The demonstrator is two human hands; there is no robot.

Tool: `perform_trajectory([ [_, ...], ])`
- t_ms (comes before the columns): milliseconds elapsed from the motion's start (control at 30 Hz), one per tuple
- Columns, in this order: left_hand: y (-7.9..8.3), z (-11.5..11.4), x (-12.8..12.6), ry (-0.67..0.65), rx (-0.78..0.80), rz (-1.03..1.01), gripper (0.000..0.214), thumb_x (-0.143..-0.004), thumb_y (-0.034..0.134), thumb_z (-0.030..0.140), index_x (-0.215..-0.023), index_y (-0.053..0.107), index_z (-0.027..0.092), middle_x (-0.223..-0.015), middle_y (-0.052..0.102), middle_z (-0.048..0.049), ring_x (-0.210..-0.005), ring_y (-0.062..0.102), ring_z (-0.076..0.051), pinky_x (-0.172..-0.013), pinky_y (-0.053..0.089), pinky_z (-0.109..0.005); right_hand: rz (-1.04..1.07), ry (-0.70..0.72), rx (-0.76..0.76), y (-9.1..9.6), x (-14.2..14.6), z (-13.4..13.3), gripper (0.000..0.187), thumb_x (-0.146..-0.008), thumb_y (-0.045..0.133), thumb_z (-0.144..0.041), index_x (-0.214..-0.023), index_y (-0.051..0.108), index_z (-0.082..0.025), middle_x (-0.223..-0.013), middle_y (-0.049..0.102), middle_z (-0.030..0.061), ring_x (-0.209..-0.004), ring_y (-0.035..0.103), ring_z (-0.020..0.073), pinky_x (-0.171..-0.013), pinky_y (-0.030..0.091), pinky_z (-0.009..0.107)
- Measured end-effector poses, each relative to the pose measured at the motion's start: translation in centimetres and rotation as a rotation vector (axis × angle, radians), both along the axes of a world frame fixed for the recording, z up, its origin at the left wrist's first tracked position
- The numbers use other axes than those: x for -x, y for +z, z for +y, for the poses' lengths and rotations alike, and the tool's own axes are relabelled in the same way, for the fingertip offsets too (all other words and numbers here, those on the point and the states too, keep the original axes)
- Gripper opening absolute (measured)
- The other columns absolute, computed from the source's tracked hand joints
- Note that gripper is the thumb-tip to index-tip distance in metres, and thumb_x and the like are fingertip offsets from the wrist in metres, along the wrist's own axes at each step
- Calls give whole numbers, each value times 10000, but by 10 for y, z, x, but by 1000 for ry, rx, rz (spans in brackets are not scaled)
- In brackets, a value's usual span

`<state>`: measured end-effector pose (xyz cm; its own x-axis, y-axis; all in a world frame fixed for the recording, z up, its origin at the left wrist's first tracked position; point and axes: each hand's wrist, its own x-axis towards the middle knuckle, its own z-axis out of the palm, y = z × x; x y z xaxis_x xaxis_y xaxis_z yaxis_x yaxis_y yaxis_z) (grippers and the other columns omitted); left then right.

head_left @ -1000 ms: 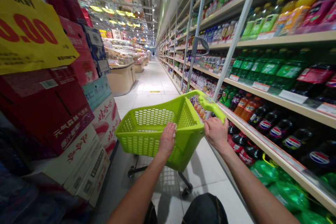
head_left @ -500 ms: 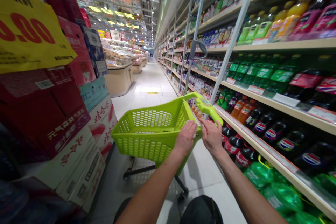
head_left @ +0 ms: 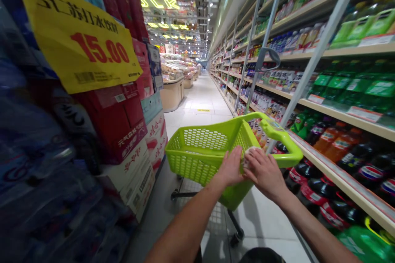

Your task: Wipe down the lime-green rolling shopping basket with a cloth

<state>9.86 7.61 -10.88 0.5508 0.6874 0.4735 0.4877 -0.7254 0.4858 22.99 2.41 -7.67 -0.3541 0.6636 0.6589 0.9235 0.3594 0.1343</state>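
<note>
While long drink shelves (head_left: 339, 114) run right of the lime-green plastic basket trolley (head_left: 197, 165) and red and white stacked cartons (head_left: 123, 131) rise left of it, both hands meet at its near rim. The left hand (head_left: 230, 168) pinches a small pale object (head_left: 250, 152) in its fingers. The right hand (head_left: 265, 172) curves its fingers over it, grip unclear.

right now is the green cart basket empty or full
Looks empty: only bare mesh shows inside the green basket; part of its floor is hidden.

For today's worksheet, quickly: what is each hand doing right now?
Left hand: closed on basket rim.
Right hand: over small white item; grip cannot be told.
</note>
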Motion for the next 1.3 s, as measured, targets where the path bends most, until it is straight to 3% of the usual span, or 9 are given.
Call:
perform_trajectory([
  [133,-4,-1,25,79,54,131,795,-597,671,394,-1269,304,184,-1304,429,-125,-1228,349,-275,-1037,178,-556,-136,-36,-32,-11,-6,12,275,-772,521,-219,-1036,591,-196,-1199,543,111,-1139,437,290,-904,338,465],
  [333,-2,-2,25,98,60,147,651,-661,610,294,-1239,338,171,-1296,436,-127,-1227,354,-257,-1041,161,-553,-95,195,-116,-7,-59,21,294,-858,347,-207,-1001,603,-194,-1202,544,104,-1172,439,217,-939,390,382],
  [533,-9,1,22,99,40,119,644,-656,589,266,-1241,338,170,-1306,430,-129,-1256,316,-259,-1046,149,-552,198,12,-218,1,-130,3,362,-853,338,-387,-1003,630,-238,-1219,522,131,-1162,457,216,-956,381,329],
  [633,-11,1,20,136,27,112,640,-657,575,227,-1246,334,161,-1320,416,-137,-1277,282,-262,-1047,131,-558,266,-23,-259,-3,-113,-8,309,-851,380,-276,-1033,610,-177,-1204,535,132,-1147,475,230,-972,397,387],
  [767,-10,5,18,144,11,138,638,-650,569,182,-1244,342,153,-1330,408,-140,-1282,276,-266,-1045,137,-554,180,140,-156,-8,-71,0,268,-846,393,-137,-966,619,-217,-1195,556,61,-1182,438,180,-986,389,415],
  [933,-8,8,20,132,16,141,609,-654,551,144,-1234,364,155,-1326,420,-129,-1278,289,-256,-1050,151,-536,292,33,-159,9,-80,4,277,-821,403,-118,-998,604,-185,-1188,554,92,-1162,457,181,-980,391,395],
  [1033,-8,9,19,139,34,88,597,-637,557,130,-1211,397,166,-1310,442,-124,-1270,305,-265,-1044,143,-559,422,70,-124,15,-77,-8,294,-797,411,-126,-1013,598,-195,-1144,579,81,-1106,507,183,-964,407,377],
  [1200,-5,-11,4,111,195,-390,570,-674,519,147,-1228,391,180,-1354,386,-114,-1263,320,-229,-1049,218,-484,883,82,-117,1,-27,-25,262,-781,467,-193,-1017,579,-195,-971,652,71,-906,608,189,-808,498,346],
  [1300,-3,-36,-9,-28,615,-719,430,-716,523,250,-1135,487,161,-1192,547,-122,-1072,528,-216,-921,405,-398,1078,102,-90,-12,-4,-29,267,-798,447,-205,-1043,549,-175,-955,656,82,-849,624,175,-745,520,316],
])
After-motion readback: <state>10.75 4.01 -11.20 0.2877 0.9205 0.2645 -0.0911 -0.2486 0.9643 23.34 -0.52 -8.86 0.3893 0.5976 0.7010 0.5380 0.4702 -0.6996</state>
